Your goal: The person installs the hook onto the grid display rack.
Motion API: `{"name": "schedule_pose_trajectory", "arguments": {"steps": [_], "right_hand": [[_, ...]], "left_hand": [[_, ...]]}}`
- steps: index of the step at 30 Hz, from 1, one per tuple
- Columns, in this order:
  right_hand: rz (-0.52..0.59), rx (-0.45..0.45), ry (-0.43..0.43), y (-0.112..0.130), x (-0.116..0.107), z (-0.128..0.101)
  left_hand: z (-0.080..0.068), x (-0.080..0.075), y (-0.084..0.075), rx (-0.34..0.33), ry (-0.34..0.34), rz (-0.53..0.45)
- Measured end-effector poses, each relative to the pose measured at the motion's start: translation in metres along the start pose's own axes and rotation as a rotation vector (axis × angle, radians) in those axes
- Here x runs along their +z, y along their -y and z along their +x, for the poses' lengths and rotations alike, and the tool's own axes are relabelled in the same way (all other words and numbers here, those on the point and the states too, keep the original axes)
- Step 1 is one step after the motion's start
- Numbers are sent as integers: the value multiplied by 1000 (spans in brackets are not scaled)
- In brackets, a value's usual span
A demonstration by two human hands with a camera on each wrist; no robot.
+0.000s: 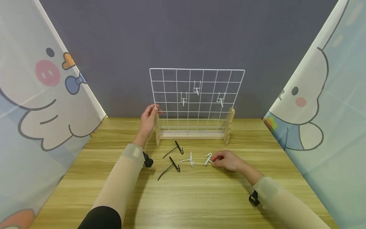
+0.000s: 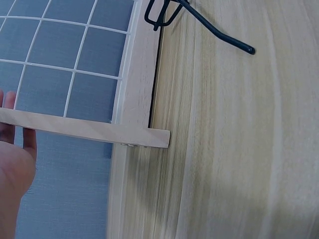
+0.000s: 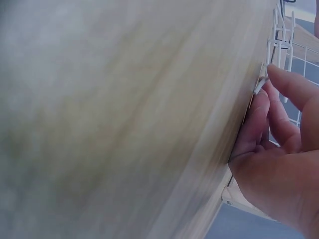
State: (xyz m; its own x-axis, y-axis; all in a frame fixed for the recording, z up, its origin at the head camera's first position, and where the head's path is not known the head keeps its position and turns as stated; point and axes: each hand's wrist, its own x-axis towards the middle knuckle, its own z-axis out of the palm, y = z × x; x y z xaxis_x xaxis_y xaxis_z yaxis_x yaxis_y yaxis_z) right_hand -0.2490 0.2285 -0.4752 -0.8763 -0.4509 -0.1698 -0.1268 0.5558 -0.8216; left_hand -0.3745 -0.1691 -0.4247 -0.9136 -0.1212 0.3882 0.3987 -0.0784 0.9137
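Note:
A white wire grid [image 1: 197, 95] stands upright in a wooden base [image 1: 192, 135] at the back of the table, with three white hooks [image 1: 196, 87] hanging on it. My left hand [image 1: 153, 110] grips the grid's left edge just above the left wooden post; the left wrist view shows its palm [image 2: 15, 164] beside the wooden foot [image 2: 89, 130]. My right hand [image 1: 215, 161] rests on the table in front of the grid and pinches a white hook [image 1: 208, 158] by one end. In the right wrist view the fingers [image 3: 279, 124] close on that hook [image 3: 260, 85].
Loose on the wooden table [image 1: 183, 197] lie two black hooks [image 1: 175, 148] [image 1: 171, 167] and another white hook [image 1: 190, 160], left of my right hand. One black hook [image 2: 209, 30] shows near the base. Printed curtains [image 1: 43, 95] close both sides, a grey wall behind.

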Motion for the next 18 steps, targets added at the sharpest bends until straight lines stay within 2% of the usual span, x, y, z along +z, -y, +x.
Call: {"name": "schedule_pose_trajectory", "arguments": {"steps": [5, 18], "right_hand": [[-23, 10, -20, 0, 1, 1], [-31, 0, -37, 1, 4, 2]], "left_hand": [[0, 0, 0, 7, 4, -27], [-1, 1, -1, 30, 9, -17]]}}
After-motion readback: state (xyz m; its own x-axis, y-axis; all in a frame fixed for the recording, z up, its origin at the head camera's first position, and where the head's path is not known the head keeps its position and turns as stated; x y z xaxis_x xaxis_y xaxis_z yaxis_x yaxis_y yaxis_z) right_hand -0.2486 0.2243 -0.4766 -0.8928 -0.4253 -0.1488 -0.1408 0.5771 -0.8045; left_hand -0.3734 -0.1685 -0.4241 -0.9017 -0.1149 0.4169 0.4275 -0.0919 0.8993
